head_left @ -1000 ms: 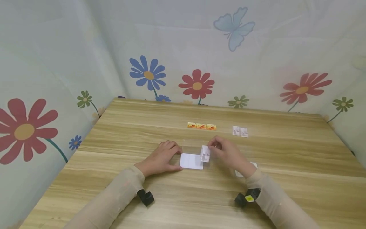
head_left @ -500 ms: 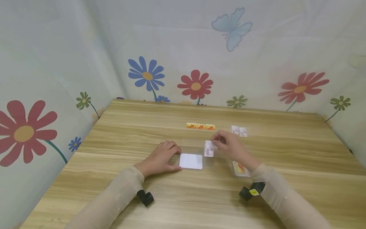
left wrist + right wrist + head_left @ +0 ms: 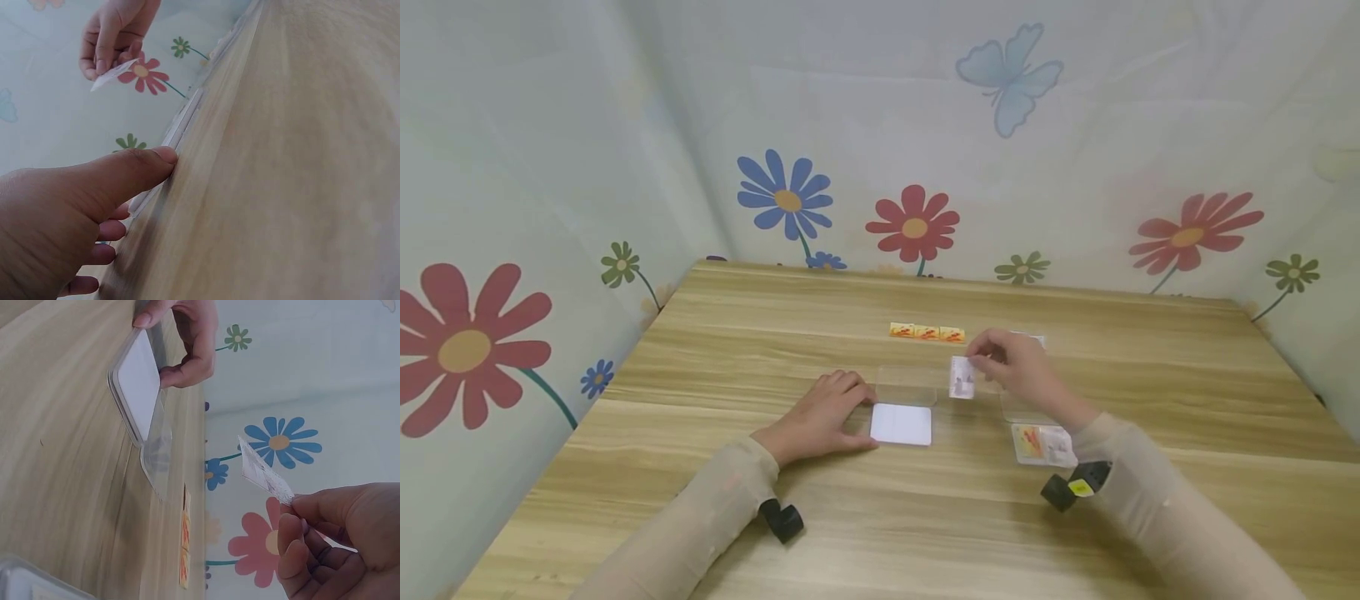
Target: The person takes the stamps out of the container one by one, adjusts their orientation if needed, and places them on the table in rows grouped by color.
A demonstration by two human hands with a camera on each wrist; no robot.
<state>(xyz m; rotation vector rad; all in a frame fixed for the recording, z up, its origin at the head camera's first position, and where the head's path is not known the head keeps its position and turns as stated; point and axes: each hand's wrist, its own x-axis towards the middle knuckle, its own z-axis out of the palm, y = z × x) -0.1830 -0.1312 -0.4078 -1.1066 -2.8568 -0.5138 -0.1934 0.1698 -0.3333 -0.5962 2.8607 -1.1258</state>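
In the head view, my right hand [image 3: 1018, 371] is raised above the table and pinches a small white printed card [image 3: 962, 378] by its upper corner. My left hand [image 3: 823, 417] rests on the table, holding the left end of a thin white case [image 3: 901, 424] between thumb and forefinger. The clear lid [image 3: 906, 386] of that case lies folded back behind it. To the right sits a second flat case [image 3: 1030, 444], with an orange-yellow card and a pale printed card in it; its clear lid [image 3: 1018, 410] is folded back too.
Three orange-yellow cards [image 3: 927, 332] lie in a row towards the back of the wooden table [image 3: 775, 333]. Behind my right hand a pale card [image 3: 1033, 340] shows only in part. Flowered cloth walls [image 3: 850, 108] close off the back and sides.
My right hand has moved right and slightly away with the card, off the white case. The second case, partly covered by that arm before, now shows more. My left hand stays put.
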